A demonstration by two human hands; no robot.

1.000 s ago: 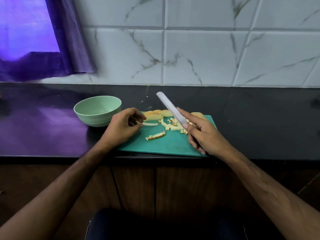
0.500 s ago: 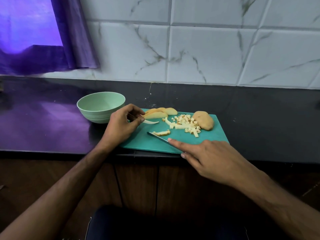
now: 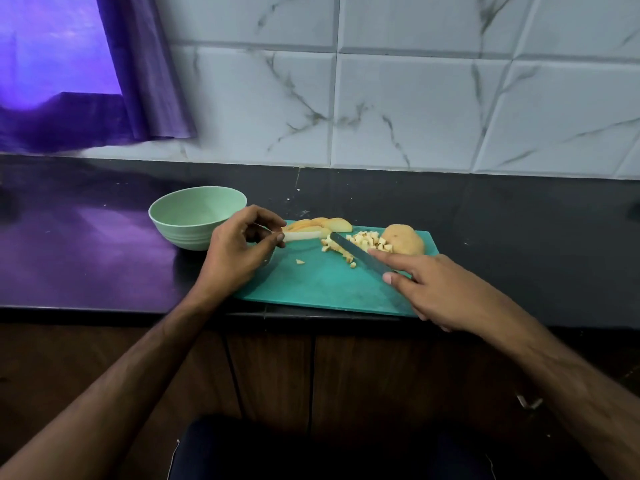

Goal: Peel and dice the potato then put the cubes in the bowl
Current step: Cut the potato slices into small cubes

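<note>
Left hand: the left hand pinches one end of a pale potato strip between thumb and fingers, at the 9 o'clock side of the cutting board.
Right hand: the right hand grips the knife, first finger laid straight along the top of the blade. The blade points to 10 o'clock and its tip is by the cubes.
Potato cubes: a small heap of potato cubes lies on the board at 12 o'clock. A few lie loose near the blade.
Potato slices: potato slices lie at the far edge, just behind the strip.
Big potato piece: a round potato chunk sits at 2 o'clock, touching the heap.
Bowl: the green bowl stands on the dark tabletop, just beside the board at 10 o'clock.
</note>
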